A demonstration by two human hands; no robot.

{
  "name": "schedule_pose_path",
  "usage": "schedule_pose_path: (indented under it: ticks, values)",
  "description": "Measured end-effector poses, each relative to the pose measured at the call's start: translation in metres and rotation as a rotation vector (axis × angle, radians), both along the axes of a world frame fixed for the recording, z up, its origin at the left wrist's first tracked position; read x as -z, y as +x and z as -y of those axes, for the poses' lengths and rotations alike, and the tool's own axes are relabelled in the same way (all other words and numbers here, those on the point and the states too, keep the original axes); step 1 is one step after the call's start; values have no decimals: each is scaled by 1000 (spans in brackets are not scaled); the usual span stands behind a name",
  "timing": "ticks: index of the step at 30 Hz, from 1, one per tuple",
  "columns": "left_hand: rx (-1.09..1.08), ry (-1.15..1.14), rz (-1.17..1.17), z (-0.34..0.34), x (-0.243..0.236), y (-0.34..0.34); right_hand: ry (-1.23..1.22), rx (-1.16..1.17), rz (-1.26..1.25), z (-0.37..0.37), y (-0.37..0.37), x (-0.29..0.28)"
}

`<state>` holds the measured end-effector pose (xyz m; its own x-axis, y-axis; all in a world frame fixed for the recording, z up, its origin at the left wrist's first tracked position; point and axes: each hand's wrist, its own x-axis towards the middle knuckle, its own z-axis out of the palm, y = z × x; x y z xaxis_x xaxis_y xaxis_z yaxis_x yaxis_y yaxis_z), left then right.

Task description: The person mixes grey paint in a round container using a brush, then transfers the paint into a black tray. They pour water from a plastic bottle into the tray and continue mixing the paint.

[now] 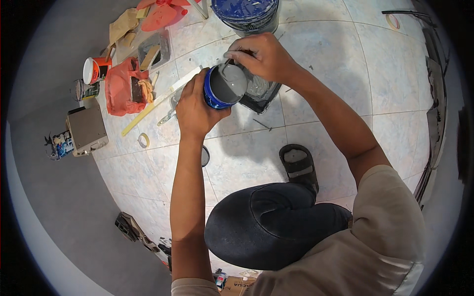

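Note:
My left hand (195,111) is wrapped round a blue tub (212,98) of grey paint, tilted slightly. My right hand (261,56) is closed on a thin, paint-coated stirring tool (226,68), whose lower part is in the grey paint (233,86) inside the tub. Just to the right of the tub and partly behind it, a black tray (261,101) smeared with grey paint lies on the tiled floor. A brush (165,118) lies left of my left hand.
A blue-lidded bucket (244,15) stands at the back. On the left are a red fan (163,12), red bag (118,93), white tub (90,70), yellow strip (138,123) and tape roll (143,140). My bent knee and sandal (296,163) are below.

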<state>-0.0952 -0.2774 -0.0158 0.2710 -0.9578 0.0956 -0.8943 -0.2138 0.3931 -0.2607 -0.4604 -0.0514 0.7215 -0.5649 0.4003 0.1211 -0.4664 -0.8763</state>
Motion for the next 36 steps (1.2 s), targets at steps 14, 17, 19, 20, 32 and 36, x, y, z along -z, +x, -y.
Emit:
schedule_pose_path:
  ticks: [14,17,19,20,32,36]
  values:
    - [11,16,-11,1,2,4,22,3,-20,0,-1,-8]
    - [17,13,-3,1,1,4,-231,-100,-78,-2,-1,-2]
    - [14,28,-12,1,1,4,-38,-106,-2,0,-4,-8]
    - [19,11,0,1,2,5,0,-15,10,3,-3,-8]
    - [9,16,-25,2,-1,1,-74,-125,-80,-2,-5,-8]
    - [-6,42,-16,2,-3,3,-123,-68,-60,-5,-4,0]
